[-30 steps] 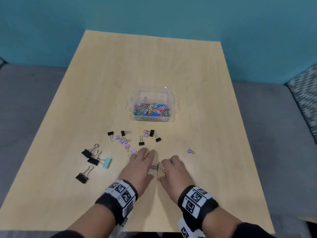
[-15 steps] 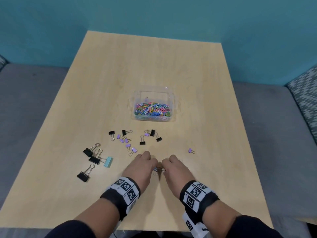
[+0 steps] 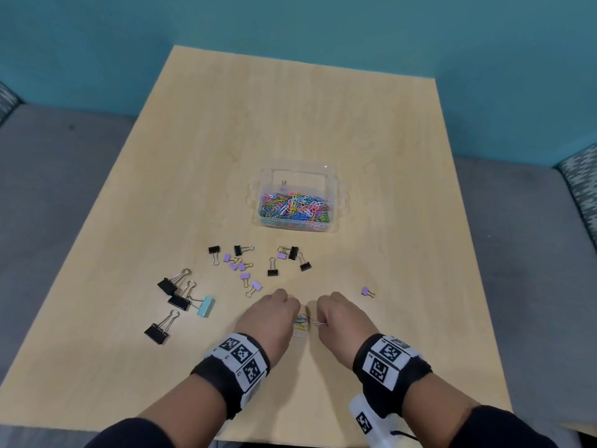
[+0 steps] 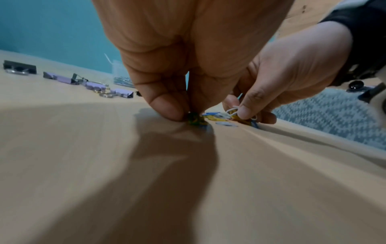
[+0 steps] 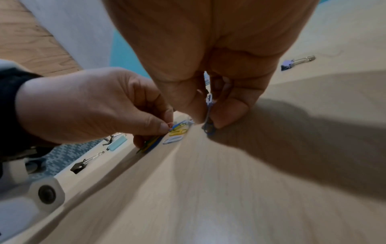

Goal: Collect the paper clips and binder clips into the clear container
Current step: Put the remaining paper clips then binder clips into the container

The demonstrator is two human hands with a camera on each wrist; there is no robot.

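The counter (image 3: 323, 124) carries a container (image 3: 336, 202) already well filled with paper clips, with one small binder clip inside by its far wall. By my judgement most paper clips are in; the binder clips (image 3: 271, 266), scattered between the container and the hands, are nearly all left. The left hand (image 3: 268, 315) and right hand (image 3: 339, 315), fingers curled, each pinch loose clips (image 3: 301, 322) from a small heap between them.

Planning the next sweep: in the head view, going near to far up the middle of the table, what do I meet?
Loose paper clips between left hand and right hand → small black binder clip → clear container of paper clips → bare table → teal wall.
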